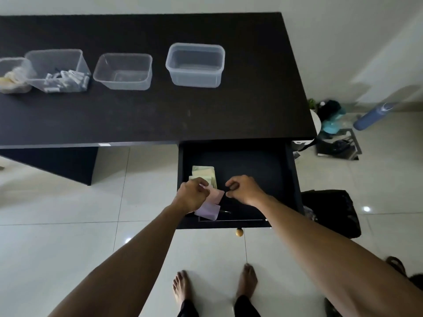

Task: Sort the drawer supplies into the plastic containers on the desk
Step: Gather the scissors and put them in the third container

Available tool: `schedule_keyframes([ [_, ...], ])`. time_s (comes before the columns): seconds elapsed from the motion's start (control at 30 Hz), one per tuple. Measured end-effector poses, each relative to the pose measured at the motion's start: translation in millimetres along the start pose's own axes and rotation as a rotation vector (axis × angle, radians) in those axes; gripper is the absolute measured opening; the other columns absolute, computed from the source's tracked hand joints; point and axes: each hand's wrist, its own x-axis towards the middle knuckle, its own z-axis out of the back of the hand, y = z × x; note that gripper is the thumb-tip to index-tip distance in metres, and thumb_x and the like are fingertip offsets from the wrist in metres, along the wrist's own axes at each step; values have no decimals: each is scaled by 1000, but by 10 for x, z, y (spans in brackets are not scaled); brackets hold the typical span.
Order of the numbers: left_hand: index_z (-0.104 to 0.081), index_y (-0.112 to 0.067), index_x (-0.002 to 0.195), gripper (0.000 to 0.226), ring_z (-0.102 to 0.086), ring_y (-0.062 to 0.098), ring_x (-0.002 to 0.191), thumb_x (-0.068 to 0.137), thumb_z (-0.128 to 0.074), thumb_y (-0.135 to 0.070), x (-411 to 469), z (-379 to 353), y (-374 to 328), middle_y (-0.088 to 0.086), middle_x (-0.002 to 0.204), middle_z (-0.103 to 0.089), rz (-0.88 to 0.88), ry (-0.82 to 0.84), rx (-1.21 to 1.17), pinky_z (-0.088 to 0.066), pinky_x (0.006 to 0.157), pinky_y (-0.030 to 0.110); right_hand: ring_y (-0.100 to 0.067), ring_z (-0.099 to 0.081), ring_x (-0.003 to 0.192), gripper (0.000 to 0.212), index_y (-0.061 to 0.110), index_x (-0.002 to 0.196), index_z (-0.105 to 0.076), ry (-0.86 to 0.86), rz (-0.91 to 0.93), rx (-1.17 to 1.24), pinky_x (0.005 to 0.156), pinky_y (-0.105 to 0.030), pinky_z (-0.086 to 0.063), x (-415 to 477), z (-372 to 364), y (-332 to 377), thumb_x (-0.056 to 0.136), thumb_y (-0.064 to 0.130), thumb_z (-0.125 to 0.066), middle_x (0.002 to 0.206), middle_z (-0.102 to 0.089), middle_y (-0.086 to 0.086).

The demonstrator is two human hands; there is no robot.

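The black drawer (258, 165) stands pulled out under the desk's right end. At its front left lie pads of sticky notes: a pale yellow-green stack (204, 172), a pink pad (217, 195) and a lilac pad (208, 211). My left hand (191, 196) is curled over the pink pad, fingers pinching it. My right hand (243, 189) hovers just right of the pads with fingers curled, seemingly pinching a small dark item that I cannot make out. Several clear plastic containers sit in a row on the desk; the two on the right (123, 71) (195, 65) hold nothing.
The dark desk (160, 110) carries two more containers at far left: one with small white items (60, 70), one with yellowish items (12, 75). A black bag (332, 213) lies on the floor right of the drawer. A blue bottle (372, 116) and clutter sit beyond.
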Motion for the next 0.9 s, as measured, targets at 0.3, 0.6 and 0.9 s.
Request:
schedule_keyframes([
  [0.3,-67,-19,118,27,-59,19,94,91,-60,-21,116,-18,18,-3,94,-63,25,17,70,-48,85,26,-16,-64,80,42,27,97,-64,18,46,-99,64,-33,-53,107,-331,-9,64,35,-87,91,-69,6],
  [0.6,-67,-21,118,27,-60,21,100,91,-62,-22,181,-55,60,3,113,-64,45,50,83,-50,87,28,-23,-64,86,57,25,103,-65,127,43,-234,68,-32,-54,149,-522,-28,55,46,-90,95,-68,3],
  [0.9,-66,-20,118,29,-63,23,104,90,-61,-14,241,-61,115,7,108,-70,59,55,53,-50,89,26,-19,-65,81,42,17,99,-72,215,9,-2,65,-29,-48,271,-505,-91,63,21,-92,89,-70,0],
])
